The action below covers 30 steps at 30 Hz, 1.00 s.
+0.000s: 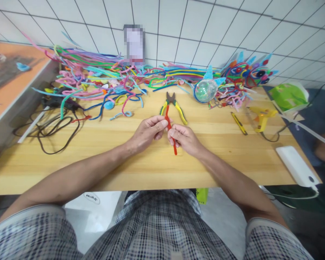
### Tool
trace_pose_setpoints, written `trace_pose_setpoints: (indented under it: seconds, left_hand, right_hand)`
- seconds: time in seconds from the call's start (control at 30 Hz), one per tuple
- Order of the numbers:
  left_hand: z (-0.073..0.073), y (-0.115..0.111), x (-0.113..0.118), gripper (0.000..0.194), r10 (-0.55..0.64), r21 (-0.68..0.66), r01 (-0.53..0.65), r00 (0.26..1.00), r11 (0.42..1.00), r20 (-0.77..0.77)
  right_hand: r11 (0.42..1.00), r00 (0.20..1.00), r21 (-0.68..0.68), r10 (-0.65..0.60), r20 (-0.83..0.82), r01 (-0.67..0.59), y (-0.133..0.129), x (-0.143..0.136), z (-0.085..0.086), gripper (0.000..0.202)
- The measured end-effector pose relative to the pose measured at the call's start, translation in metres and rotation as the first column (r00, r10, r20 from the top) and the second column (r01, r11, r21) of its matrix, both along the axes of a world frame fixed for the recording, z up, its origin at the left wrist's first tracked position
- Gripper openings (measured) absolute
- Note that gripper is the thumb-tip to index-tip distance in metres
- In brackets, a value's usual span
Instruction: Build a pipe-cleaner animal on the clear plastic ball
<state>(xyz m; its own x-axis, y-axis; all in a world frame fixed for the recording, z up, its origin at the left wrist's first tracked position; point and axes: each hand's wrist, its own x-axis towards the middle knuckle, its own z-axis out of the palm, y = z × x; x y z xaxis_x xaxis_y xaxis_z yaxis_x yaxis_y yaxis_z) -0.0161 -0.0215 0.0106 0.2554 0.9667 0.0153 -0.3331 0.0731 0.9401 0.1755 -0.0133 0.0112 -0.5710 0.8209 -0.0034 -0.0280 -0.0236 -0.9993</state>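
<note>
A short red pipe cleaner [175, 148] slants between my two hands above the middle of the wooden table. My left hand [153, 129] pinches its upper part between thumb and fingers. Lower down, my right hand [184, 139] grips the same piece, and its end sticks out below the fingers. Just beyond the hands lie pliers [183, 114] with yellow and green handles and parted jaws, partly hidden by the red piece and my left hand.
Pipe cleaners [97, 72] in many colours are heaped along the tiled wall. To the right are a clear ball [206, 90] with blue spikes, a yellow cutter [238, 123], a yellow glue gun [262, 117] and a white power bank [296, 165]. A black cable [56, 150] coils at left.
</note>
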Motion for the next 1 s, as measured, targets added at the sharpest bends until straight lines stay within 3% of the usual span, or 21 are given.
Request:
trace_pose_setpoints:
  seconds: [0.3,0.5,0.6,0.83,1.0]
  left_hand:
    - [-0.002,-0.001,0.002,0.054,0.063,0.032,-0.062,0.998,0.998,-0.027]
    - [0.002,0.01,-0.002,0.043,0.286,0.05,-0.287,0.958,0.957,0.016]
    - [0.008,0.015,-0.003,0.035,0.345,0.009,-0.345,0.939,0.939,0.005]
    - [0.011,0.018,-0.004,0.031,0.39,-0.047,-0.389,0.921,0.92,0.022]
    - [0.013,0.018,-0.005,0.03,0.326,-0.122,-0.323,0.945,0.938,-0.001]
  right_hand:
    - [0.999,0.997,0.04,-0.034,0.072,0.031,-0.003,-0.003,-0.002,0.052]
    - [1.0,0.995,-0.008,0.027,0.096,-0.027,-0.002,-0.002,-0.003,0.047]
    - [0.999,0.993,-0.022,0.029,0.113,-0.027,-0.001,-0.001,-0.004,0.041]
    - [1.0,0.975,0.012,0.007,0.22,-0.01,-0.002,0.001,-0.006,0.03]
    - [0.999,0.972,0.021,0.041,0.231,-0.047,0.0,0.003,-0.007,0.032]
